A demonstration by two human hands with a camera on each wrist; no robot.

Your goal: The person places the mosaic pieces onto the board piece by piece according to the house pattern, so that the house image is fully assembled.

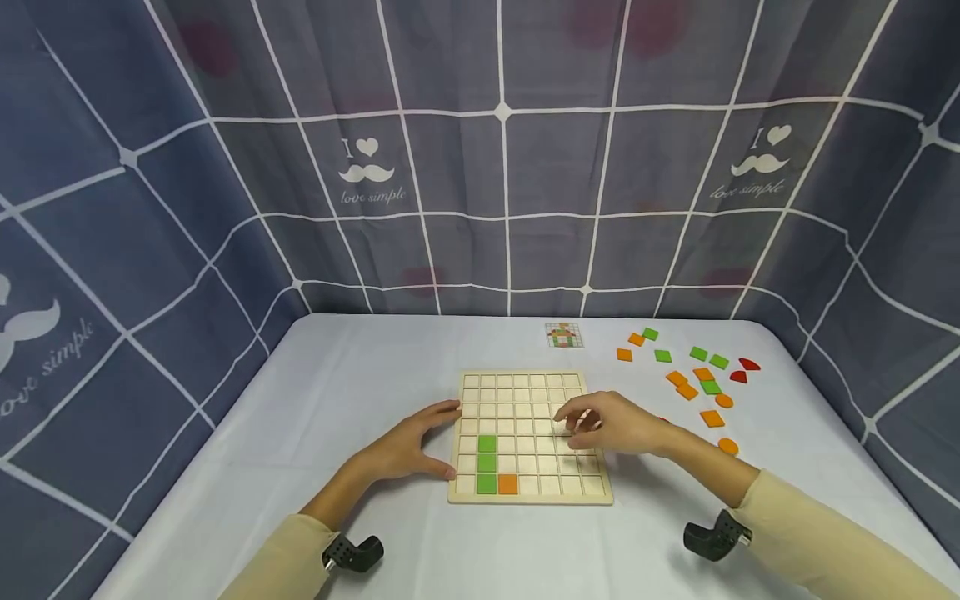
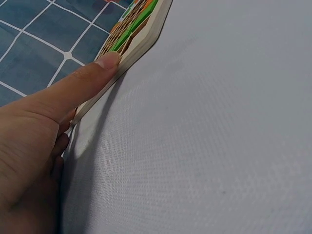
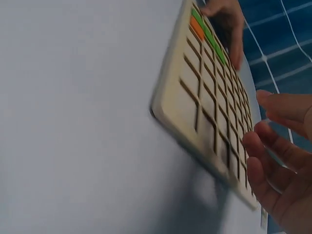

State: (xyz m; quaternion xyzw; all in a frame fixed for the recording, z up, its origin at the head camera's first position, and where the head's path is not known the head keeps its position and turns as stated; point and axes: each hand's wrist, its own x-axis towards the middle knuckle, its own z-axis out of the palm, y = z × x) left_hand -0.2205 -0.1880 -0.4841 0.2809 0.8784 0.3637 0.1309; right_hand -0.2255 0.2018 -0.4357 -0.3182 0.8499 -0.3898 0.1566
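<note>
A wooden grid board (image 1: 530,498) lies on the white table. Three green square tiles (image 1: 487,463) fill a column of cells near its left side, and an orange square tile (image 1: 507,484) sits beside the lowest one. My left hand (image 1: 401,446) rests against the board's left edge, its straight thumb (image 2: 90,80) touching the rim and the other fingers farther up that side. Above the right part of the grid hovers my right hand (image 1: 618,423), fingers loosely bent and apart. In the right wrist view nothing shows between those fingers (image 3: 268,146).
Loose orange tiles (image 1: 686,391), green tiles (image 1: 698,353), orange round pieces (image 1: 727,447) and red curved pieces (image 1: 738,377) lie scattered right of the board. A small patterned card (image 1: 564,335) lies behind it. A dark checked curtain (image 1: 450,167) surrounds the table.
</note>
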